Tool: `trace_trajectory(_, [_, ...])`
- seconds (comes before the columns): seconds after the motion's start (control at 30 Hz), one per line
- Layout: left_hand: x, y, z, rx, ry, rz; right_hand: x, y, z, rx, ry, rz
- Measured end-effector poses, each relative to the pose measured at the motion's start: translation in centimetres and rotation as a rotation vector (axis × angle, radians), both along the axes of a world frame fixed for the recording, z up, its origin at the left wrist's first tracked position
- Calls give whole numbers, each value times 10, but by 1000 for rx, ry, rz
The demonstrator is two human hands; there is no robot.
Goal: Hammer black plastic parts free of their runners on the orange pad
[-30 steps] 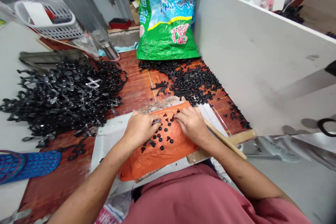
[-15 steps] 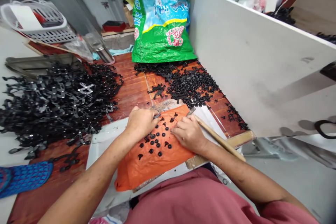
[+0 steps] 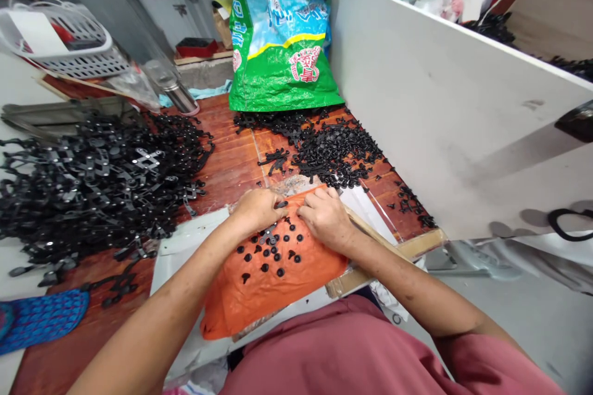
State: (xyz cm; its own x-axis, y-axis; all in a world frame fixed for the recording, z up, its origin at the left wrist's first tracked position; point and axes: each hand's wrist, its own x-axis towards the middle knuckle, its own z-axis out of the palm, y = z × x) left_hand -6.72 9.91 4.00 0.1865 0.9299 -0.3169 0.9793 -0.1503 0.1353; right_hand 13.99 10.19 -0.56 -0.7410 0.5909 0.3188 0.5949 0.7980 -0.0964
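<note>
Both hands have slid toward the far edge of the orange cloth point(image 3: 273, 278) since the earlier frame: my left hand point(image 3: 256, 211) pinches a small black clip point(image 3: 269, 234), my right hand point(image 3: 325, 219) curls narrow, fingertips on the cloth. I judge the work far from done, with some dozen black studs point(image 3: 271, 253) laid out, a big loose stud heap point(image 3: 338, 151) far right, and finished strips point(image 3: 92, 179) piled left. Beyond stand a green sack point(image 3: 282, 68), contents hidden, and a white basket point(image 3: 69, 49).

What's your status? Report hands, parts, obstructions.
Left hand and right hand both down on the orange cloth, fingering small black studs; grip unclear. Loose stud pile just beyond. Nothing blocking.
</note>
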Motion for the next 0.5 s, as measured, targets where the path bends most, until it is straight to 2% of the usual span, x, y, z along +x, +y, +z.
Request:
trace_trajectory(0.13, [-1, -3, 11, 53, 50, 43, 10, -9, -4, -45, 23, 27])
trace_trajectory(0.27, [-11, -18, 29, 168, -77, 39, 20, -9, 0, -154, 113, -37])
trace_trajectory(0.4, [-34, -58, 45, 260, -131, 30, 14, 4, 6, -116, 64, -106])
trace_trajectory(0.5, [-51, -100, 48, 328, -96, 181, 4, 11, 11, -73, -73, -42])
